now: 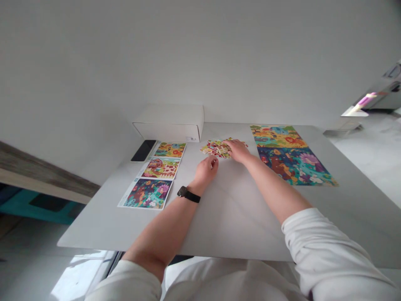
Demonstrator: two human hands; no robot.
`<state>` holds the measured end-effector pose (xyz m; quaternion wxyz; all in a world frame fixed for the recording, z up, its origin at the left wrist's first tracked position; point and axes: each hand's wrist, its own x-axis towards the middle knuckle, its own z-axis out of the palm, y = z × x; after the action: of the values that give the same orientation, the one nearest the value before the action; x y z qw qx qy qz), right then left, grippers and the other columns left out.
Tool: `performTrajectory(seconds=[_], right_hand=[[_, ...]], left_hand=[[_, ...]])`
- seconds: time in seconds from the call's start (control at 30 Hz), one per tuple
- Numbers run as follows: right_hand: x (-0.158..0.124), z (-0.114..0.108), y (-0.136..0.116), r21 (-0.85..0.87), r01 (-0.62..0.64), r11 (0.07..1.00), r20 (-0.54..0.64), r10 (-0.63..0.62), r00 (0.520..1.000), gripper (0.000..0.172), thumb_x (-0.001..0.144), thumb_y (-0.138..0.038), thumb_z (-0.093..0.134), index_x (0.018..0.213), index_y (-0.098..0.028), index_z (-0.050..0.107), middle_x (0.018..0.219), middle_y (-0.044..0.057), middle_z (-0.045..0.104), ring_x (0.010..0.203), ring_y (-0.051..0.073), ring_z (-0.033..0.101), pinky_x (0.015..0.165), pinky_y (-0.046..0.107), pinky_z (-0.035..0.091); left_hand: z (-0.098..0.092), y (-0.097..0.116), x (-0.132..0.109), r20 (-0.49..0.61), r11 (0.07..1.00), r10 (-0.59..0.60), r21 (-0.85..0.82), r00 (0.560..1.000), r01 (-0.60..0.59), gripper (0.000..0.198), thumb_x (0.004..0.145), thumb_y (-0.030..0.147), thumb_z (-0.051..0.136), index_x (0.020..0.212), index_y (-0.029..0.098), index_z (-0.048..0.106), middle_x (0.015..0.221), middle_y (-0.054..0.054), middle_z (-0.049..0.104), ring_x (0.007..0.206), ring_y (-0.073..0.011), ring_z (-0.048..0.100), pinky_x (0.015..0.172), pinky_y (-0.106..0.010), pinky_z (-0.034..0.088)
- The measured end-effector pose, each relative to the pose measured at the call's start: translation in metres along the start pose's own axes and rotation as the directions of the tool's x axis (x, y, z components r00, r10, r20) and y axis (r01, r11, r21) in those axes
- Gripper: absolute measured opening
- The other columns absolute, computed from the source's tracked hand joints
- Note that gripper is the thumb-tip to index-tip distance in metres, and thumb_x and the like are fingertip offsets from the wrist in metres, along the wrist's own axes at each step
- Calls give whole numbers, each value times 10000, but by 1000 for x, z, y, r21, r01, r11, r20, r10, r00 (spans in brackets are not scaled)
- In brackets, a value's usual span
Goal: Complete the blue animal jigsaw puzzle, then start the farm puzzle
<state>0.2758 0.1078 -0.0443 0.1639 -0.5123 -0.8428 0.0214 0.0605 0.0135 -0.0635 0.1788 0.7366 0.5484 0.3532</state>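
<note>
Pale grey wall (266,62) rises beyond your hands, and beneath them spreads a smooth, light grey table (238,221). Directly under the fingers of your right hand (237,149) lies a loose heap of small, flat, multicoloured jigsaw-like pieces (216,148). Its longer side runs from left to right, across your reach. Your right hand is the nearer, touching the heap's right part from above; whether its fingers grip a piece, you cannot tell from this view. Your left hand (206,169) rests just short of the heap's near left edge, fingers loosely curled; whether something sits inside them is too small to tell.

Counted out: one heap, its overlapping pieces too many to number. Right of your right hand, two brightly coloured, rectangular animal pictures join edge to edge: one yellow-orange (278,137), farther off, and one dark blue (296,165), nearer you. Left of your left hand, three white-bordered printed pictures (161,168) form a row. Beyond that hand, to its left, stand one long white cardboard box (169,125) and, lying flat, one black, phone-like rectangle (143,150). One black wristwatch (190,194) circles your left wrist.
</note>
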Motion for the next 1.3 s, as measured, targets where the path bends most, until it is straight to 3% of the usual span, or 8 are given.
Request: performTrajectory(seconds=[0.17, 0.4, 0.57, 0.7, 0.83, 0.93, 1.13, 1.3], right_hand=[[18, 7, 4, -9, 58, 998, 84, -57, 995, 609, 902, -1, 640, 1475, -203, 677, 1467, 157, 724, 1371, 309, 645, 1195, 477, 479], [11, 1, 16, 21, 85, 996, 8, -85, 996, 529, 899, -96, 690, 1417, -206, 710, 1408, 148, 734, 1298, 331, 659, 1147, 486, 503], [-27, -13, 11, 118, 96, 988, -94, -85, 992, 588, 872, -98, 670, 1451, -204, 673, 1435, 159, 707, 1333, 350, 649, 1157, 530, 516], [-73, -29, -2, 211, 152, 966, -167, -117, 979, 680, 880, -116, 676, 1538, -265, 595, 1460, 131, 692, 1392, 338, 623, 1220, 558, 486], [-120, -44, -21, 242, 162, 957, -217, -109, 970, 674, 913, -141, 673, 1564, -284, 571, 1457, 126, 684, 1383, 337, 627, 1230, 563, 491], [-146, -49, -34, 250, 154, 956, -250, -90, 964, 665, 924, -137, 651, 1564, -294, 568, 1466, 125, 669, 1380, 336, 624, 1211, 556, 514], [-175, -48, -42, 259, 154, 954, -360, -53, 931, 637, 944, -161, 638, 1563, -288, 561, 1434, 133, 666, 1371, 327, 623, 1208, 543, 524], [-181, -44, -39, 313, 173, 934, -364, -51, 930, 604, 965, -219, 664, 1555, -305, 566, 1426, 130, 677, 1322, 325, 655, 1147, 530, 573]], left_hand=[[-4, 2, 0, 15, 994, -108, -22, 994, 108, 149, 1042, 257, 551, 1025, 213, 693, 766, -2, 659, 663, -159, 523, 657, -292, 332], [1, 2, 2, 24, 991, -106, -83, 994, 108, 132, 1020, 224, 571, 1062, 212, 695, 788, 3, 677, 671, -149, 539, 669, -282, 348], [1, -1, 4, 8, 980, -127, -151, 992, 127, 168, 983, 207, 632, 1141, 208, 689, 857, -11, 727, 706, -151, 603, 713, -282, 425], [-2, 5, 0, 35, 952, -82, -293, 996, 88, 355, 935, 299, 746, 1266, 201, 661, 955, -20, 766, 705, -126, 608, 719, -261, 468], [-1, 17, -9, 204, 875, -49, -463, 978, 140, 281, 982, 445, 683, 1012, 166, 706, 852, -43, 760, 672, -118, 598, 675, -251, 474], [-3, 29, -17, 301, 843, -22, -507, 953, 180, 283, 956, 437, 687, 865, 169, 685, 774, -37, 738, 642, -112, 581, 648, -248, 465], [-22, 59, -22, 375, 795, -41, -549, 926, 257, 213, 894, 378, 697, 845, 173, 675, 764, -29, 708, 608, -94, 523, 556, -217, 410], [-17, 67, -37, 368, 754, -99, -579, 924, 311, 259, 849, 439, 728, 847, 189, 661, 741, -10, 673, 579, -90, 495, 511, -214, 368]])
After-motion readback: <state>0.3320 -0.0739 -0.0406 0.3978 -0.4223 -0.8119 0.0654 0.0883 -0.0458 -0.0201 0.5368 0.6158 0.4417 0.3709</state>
